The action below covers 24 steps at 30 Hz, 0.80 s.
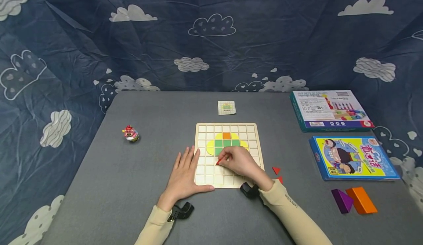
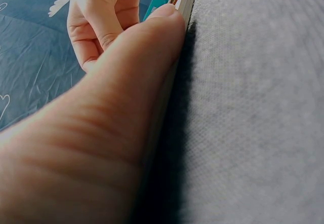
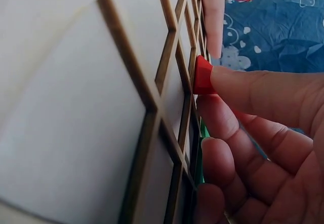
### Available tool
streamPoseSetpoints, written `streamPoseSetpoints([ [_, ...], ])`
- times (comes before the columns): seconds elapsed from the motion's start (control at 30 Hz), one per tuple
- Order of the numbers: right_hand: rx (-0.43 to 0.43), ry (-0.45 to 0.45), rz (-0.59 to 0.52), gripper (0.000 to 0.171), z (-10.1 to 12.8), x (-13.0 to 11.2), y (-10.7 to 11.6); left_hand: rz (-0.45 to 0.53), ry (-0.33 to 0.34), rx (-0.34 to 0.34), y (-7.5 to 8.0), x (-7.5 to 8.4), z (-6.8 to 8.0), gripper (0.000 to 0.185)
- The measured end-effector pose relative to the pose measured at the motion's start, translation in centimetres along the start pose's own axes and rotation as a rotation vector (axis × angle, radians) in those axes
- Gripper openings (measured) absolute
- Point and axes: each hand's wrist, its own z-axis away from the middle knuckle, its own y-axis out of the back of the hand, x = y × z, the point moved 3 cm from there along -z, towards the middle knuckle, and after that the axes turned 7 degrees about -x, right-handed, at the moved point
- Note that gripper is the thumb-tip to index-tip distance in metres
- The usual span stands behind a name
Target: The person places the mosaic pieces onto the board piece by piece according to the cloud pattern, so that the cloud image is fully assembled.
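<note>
Near the middle of the grey table lies a wooden grid board. Set into its cells are several green squares, an orange square and yellow rounded pieces. My right hand pinches a small red triangle between thumb and index finger, right at the grid's ribs in the right wrist view; it partly covers the coloured pieces in the head view. With fingers stretched out, my left hand rests along the board's left side, its thumb at the front edge.
Two loose red triangles lie right of the board. Behind it is a small pattern card. A toy figure stands at the left. On the right are a white-and-green box, a blue-and-yellow box, a purple block and an orange block.
</note>
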Motion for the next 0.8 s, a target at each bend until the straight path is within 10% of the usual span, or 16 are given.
streamPoseSetpoints([
  [0.8, 0.036, -0.083, 0.100, 0.011, -0.44, -0.18, 0.00, -0.001, 0.012, -0.013, 0.03, 0.00, 0.03, 0.123],
])
